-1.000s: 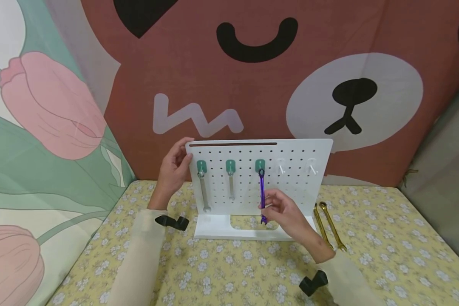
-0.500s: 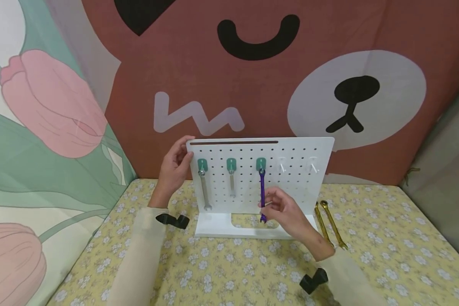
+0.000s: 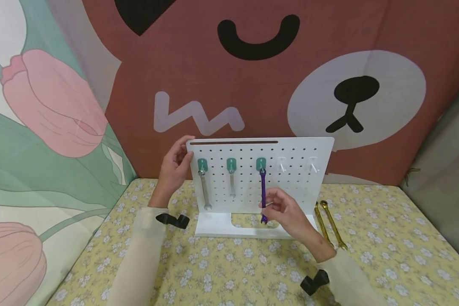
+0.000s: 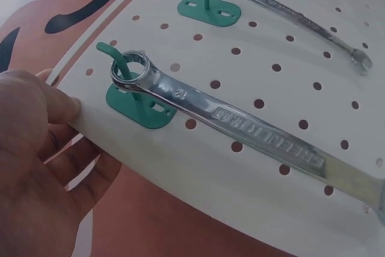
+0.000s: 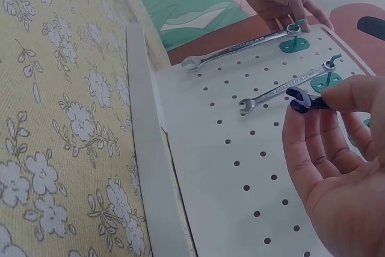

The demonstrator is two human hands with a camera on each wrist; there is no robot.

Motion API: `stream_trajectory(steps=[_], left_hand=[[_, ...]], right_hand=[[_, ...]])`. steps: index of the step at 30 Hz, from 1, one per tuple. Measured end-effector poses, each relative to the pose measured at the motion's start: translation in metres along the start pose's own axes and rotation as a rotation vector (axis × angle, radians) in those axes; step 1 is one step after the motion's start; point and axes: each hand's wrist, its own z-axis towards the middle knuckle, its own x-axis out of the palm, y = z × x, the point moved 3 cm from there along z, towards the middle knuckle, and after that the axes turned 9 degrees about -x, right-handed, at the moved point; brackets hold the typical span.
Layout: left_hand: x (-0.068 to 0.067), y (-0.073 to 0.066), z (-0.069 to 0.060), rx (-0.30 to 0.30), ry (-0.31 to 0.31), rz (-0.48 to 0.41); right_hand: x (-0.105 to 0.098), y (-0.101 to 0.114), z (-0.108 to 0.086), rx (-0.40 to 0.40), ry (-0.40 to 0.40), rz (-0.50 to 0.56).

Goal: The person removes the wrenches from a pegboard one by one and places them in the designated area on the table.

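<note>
Nearest to the person lies the flowered table [image 3: 245,272]. Above it, the right hand [image 3: 288,214] pinches the purple wrench [image 3: 263,191] near its lower, forked end, between the thumb and the fingers. I suppose it is held so low in order to leave the ring end free at the third green hook [image 3: 261,162]. Beside the board, on the right, two golden wrenches [image 3: 332,225] rest on the table.

The white pegboard [image 3: 310,193] stands upright on its foot. The left hand [image 3: 176,165] grips its upper left corner, with the thumb on the front and other fingers behind, probably to keep the board steady. Two silver wrenches [image 3: 205,191] hang from the other green hooks, while two clear hooks [image 3: 313,165] bear nothing. Farthest is the wall cloth [image 3: 252,97] with a bear.

The left wrist view shows a silver ring threaded on the bent hook, and the stamped number 12, which are too small in the head view. The right wrist view shows the purple fork closely, but the hand hides the ring. Whether this ring is already on its hook, I cannot tell.
</note>
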Motion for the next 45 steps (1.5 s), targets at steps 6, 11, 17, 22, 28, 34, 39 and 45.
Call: stream_trajectory(steps=[6, 11, 17, 22, 28, 34, 39, 45], left_hand=[[0.0, 0.0, 0.0, -0.003, 0.0, -0.002], [0.0, 0.001, 0.0, 0.001, 0.0, 0.002], [0.0, 0.002, 0.001, 0.013, 0.008, 0.006], [0.0, 0.002, 0.001, 0.021, 0.008, 0.011], [0.0, 0.004, 0.001, 0.015, 0.003, 0.021], [0.001, 0.005, 0.001, 0.007, 0.003, 0.021], [0.0, 0.005, 0.001, 0.006, 0.0, 0.016], [0.001, 0.004, 0.001, 0.006, 0.001, 0.023]], right_hand=[[0.001, 0.0, -0.001, -0.012, -0.008, 0.025], [0.002, 0.0, -0.001, -0.012, -0.022, 0.018], [0.002, 0.004, -0.003, -0.011, -0.042, -0.004], [0.002, 0.007, -0.004, -0.01, -0.041, -0.005], [0.002, 0.009, -0.005, -0.017, -0.041, 0.009], [0.003, 0.01, -0.006, -0.023, -0.038, 0.03], [0.002, 0.013, -0.006, -0.03, -0.03, 0.045], [0.002, 0.016, -0.007, -0.026, -0.03, 0.045]])
